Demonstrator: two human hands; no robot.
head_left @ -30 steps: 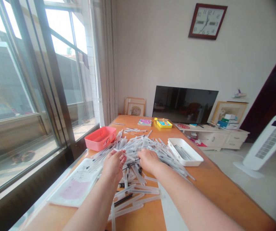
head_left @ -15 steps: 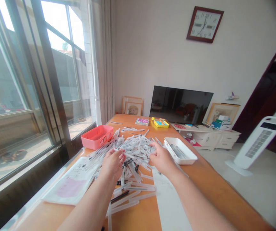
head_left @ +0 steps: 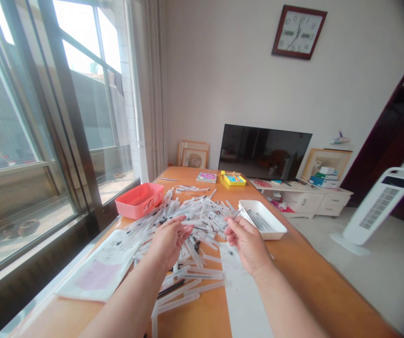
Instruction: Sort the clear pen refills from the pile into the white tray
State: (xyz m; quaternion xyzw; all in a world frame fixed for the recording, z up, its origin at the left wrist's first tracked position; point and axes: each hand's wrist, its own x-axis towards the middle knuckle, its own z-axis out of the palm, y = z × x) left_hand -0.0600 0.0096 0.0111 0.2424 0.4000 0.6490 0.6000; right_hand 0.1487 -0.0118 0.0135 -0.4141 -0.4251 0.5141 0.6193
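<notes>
A large heap of translucent pen barrels [head_left: 202,211], with black parts among them, covers the middle of the table. My left hand [head_left: 170,239] is over the near side of the heap, fingers stretched to the right and thumb apart; I see nothing held in it. To its right, my right hand [head_left: 246,237] pinches a thin, dark pen refill [head_left: 237,214] that slants up toward the white tray. This white tray [head_left: 280,230] contains several slim grey refills [head_left: 260,220]. Loose barrels [head_left: 191,286] and a black one lie nearer to me.
A red plastic box [head_left: 126,206] stands left of the heap. A printed white bag or sheet [head_left: 99,277] lies in front of it, and a white strip [head_left: 246,295] runs under my right arm. A small book [head_left: 206,177] and a yellow box [head_left: 235,181] sit at the far end.
My right hand has drawn back slightly from the heap and turned, and a thin refill now shows between its fingertips. My left hand's fingers have straightened out.
</notes>
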